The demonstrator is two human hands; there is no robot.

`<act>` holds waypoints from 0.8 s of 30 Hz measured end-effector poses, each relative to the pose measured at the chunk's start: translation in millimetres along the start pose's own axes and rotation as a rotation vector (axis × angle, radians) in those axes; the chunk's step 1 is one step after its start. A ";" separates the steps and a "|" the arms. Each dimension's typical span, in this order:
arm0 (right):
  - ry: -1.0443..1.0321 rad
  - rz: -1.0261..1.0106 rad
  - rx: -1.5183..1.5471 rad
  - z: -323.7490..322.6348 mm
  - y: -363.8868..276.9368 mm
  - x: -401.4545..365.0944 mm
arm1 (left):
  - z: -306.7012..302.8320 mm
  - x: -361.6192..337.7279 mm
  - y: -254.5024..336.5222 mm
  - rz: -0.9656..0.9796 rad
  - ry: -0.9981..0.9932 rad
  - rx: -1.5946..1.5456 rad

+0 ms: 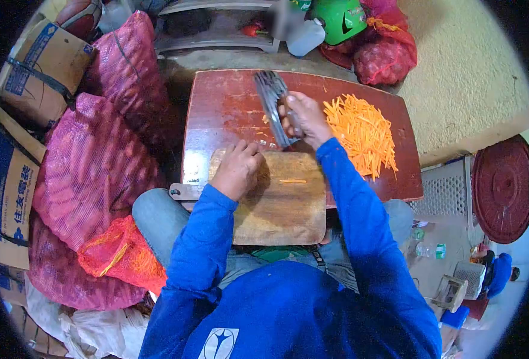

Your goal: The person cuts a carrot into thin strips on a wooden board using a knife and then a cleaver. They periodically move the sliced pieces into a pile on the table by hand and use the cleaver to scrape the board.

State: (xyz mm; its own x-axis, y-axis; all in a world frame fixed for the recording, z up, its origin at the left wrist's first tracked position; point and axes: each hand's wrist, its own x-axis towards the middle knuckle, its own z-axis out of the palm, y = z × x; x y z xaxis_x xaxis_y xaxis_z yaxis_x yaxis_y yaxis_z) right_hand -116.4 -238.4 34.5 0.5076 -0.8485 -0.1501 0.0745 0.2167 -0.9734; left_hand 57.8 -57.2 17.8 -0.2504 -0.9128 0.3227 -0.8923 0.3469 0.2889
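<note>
My right hand (305, 119) is wrapped round a dark metal blade tool (271, 105), blurred by motion, held over the red table (219, 102). Curled at the upper left corner of the wooden cutting board (288, 209) is my left hand (239, 167); whatever its fingers may hold is hidden. One thin orange strip (292, 180) lies on the board. A heap of orange strips (363, 134) rests on the table to the right of my right hand.
Pink mesh sacks (91, 173) and cardboard boxes (43, 66) stand at the left. Beyond the table are a grey rack (216, 45), a green helmet (338, 21) and a red net bag (384, 60). A person (501, 272) is at the far right.
</note>
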 end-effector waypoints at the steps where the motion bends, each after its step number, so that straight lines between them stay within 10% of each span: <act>1: 0.004 0.009 -0.027 13.6 3.5 6.4 | 1.3 0.2 -0.7 -0.003 -0.012 0.014; 10: -0.004 0.066 -0.108 48.0 40.6 42.3 | 0.8 -2.5 1.1 -0.037 -0.028 0.019; 24: 0.481 -0.153 -0.458 -177.2 0.4 11.8 | 6.1 -3.9 -0.1 0.018 0.049 0.012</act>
State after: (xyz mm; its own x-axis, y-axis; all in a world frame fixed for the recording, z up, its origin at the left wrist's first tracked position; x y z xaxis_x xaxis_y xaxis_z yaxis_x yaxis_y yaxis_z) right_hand -262.4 -334.0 1.6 0.0744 -0.9965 0.0375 -0.3096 -0.0588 -0.9491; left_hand 56.6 -55.0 11.0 -0.2483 -0.8945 0.3717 -0.8924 0.3604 0.2714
